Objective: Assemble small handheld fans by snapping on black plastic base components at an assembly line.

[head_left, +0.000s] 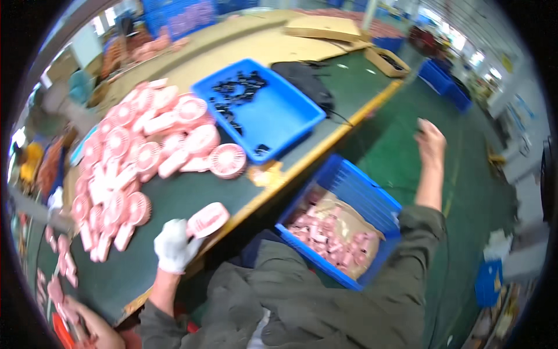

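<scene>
My left hand [174, 245], in a white glove, is closed around the handle end of a pink handheld fan [208, 220] just above the table's front edge. My right hand [431, 142] is bare and stretched far out to the right, over the green floor. Its fingers are curled together; a small dark spot shows at the fingertips, too blurred to name. Left of centre on the table lies a large heap of pink handheld fans [118, 142]. Beyond my left hand, a blue tray [279, 110] holds small black parts [241, 87].
Below the table edge stands a blue crate [366, 189] with small pink parts [334, 235] on cardboard. A black bag [302, 81] lies beside the tray. At lower left another person's arm [96, 326] reaches among pink pieces. Blue bins [444, 84] stand on the floor far right.
</scene>
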A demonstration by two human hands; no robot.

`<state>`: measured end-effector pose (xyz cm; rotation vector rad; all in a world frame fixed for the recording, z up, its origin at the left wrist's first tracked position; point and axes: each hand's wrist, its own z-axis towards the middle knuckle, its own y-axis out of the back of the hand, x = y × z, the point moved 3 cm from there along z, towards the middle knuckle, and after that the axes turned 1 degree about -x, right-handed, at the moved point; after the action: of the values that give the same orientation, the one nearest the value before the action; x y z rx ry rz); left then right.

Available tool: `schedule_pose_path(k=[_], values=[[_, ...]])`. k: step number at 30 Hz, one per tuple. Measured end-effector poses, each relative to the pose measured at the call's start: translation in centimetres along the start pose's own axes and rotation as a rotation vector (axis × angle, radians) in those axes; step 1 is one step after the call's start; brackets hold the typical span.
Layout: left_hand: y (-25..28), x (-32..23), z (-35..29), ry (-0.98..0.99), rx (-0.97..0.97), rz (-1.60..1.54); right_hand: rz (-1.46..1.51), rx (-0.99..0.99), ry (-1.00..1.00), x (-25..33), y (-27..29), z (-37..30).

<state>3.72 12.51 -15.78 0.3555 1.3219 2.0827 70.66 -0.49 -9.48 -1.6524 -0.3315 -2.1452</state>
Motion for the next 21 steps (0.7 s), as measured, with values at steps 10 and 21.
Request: schedule_pose_path(k=[10, 21], values=[[-0.7, 0.7, 1.0, -0.06, -0.008, 0.007, -0.433, -0.991, -0.419, -22.1, 4.3, -4.7], [-5.5, 0.6, 9.0, -0.012, -0.161, -0.722, -0.732, -0.13, 0.509, -8.1, -22.4, 7.0]])
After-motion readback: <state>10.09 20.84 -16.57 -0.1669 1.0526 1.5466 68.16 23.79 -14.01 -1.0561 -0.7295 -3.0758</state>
